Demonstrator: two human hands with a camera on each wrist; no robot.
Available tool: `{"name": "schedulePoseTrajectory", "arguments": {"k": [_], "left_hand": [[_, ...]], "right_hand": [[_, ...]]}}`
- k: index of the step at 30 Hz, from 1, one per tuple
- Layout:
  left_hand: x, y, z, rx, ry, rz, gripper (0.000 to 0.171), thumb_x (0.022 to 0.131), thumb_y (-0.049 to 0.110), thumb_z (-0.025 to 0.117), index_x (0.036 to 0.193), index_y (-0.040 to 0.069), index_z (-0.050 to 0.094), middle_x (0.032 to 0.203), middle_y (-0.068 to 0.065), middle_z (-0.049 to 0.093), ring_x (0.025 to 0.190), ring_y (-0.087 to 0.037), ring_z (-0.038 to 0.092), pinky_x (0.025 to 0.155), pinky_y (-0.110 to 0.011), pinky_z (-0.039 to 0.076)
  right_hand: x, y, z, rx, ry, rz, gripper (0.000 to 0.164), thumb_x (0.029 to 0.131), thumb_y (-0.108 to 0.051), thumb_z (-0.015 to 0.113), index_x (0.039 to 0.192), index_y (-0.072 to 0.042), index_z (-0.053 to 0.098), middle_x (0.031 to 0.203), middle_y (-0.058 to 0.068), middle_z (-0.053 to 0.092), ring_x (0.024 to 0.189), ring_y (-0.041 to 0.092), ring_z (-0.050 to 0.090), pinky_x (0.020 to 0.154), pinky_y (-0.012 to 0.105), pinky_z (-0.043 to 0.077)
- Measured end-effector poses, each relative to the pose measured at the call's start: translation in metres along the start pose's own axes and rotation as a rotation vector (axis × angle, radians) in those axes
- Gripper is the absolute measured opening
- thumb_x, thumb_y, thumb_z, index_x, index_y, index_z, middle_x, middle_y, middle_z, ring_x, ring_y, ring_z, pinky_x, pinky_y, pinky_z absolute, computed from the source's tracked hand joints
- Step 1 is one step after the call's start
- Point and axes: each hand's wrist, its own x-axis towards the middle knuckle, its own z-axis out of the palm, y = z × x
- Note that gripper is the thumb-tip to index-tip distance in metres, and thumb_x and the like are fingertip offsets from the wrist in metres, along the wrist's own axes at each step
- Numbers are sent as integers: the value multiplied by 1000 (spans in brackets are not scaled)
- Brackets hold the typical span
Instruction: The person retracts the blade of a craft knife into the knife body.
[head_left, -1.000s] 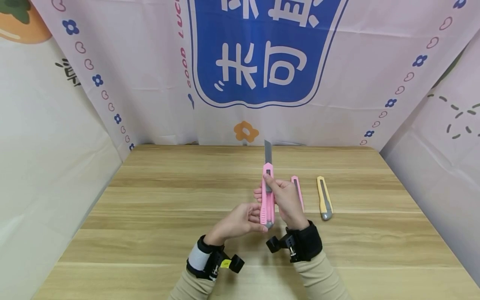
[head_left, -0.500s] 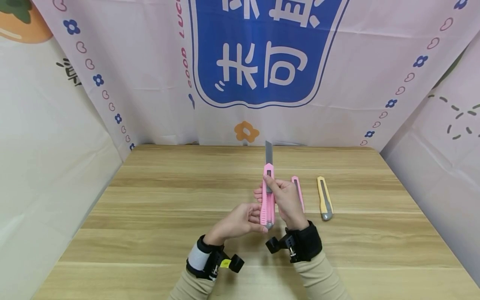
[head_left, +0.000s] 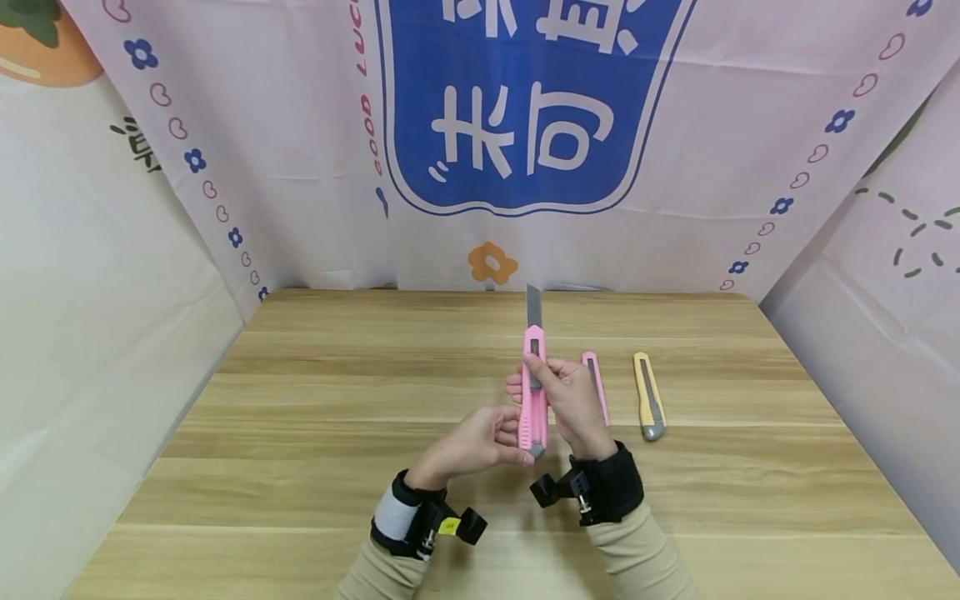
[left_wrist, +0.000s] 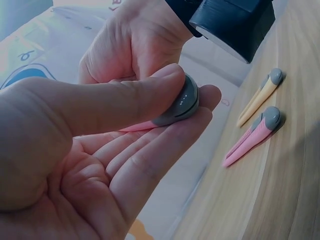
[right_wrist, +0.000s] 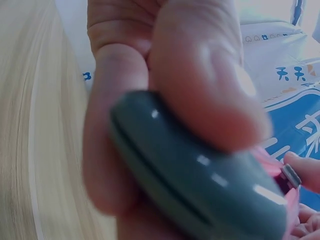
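Observation:
Over the middle of the table, both hands hold a pink utility knife [head_left: 533, 425] with its steel blade [head_left: 534, 307] out, pointing to the back. My right hand [head_left: 577, 404] grips the handle from the right, its thumb on the grey slider. At the lower end, my left hand [head_left: 480, 437] pinches the grey end cap [left_wrist: 185, 102] between thumb and fingers, plain in the left wrist view. That cap [right_wrist: 195, 165] fills much of the right wrist view. A second pink utility knife [head_left: 594, 375], partly hidden behind the right hand, lies on the table beside a yellow utility knife [head_left: 649, 396].
The wood-grain table [head_left: 300, 400] meets a white printed cloth [head_left: 315, 225] at its back edge. More cloth hangs along the left and right sides. Each wrist wears a black strap with a small camera [head_left: 471, 526].
The right thumb and slider have moved slightly down the handle, and a little less blade sticks out. The left hand keeps its pinch on the end cap. Both knives on the table stay put.

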Motion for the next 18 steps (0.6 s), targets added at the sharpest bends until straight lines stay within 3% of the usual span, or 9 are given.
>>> {"name": "schedulePoseTrajectory", "arguments": {"k": [18], "left_hand": [[0, -1, -2, -19, 45, -3, 44, 84, -6, 66, 126, -10, 52, 115, -30, 66, 107, -35, 69, 87, -22, 60]], "right_hand": [[1, 2, 6, 25, 54, 106, 50, 96, -41, 56, 110, 6, 64, 77, -2, 76, 75, 11, 74, 77, 31, 64]]}}
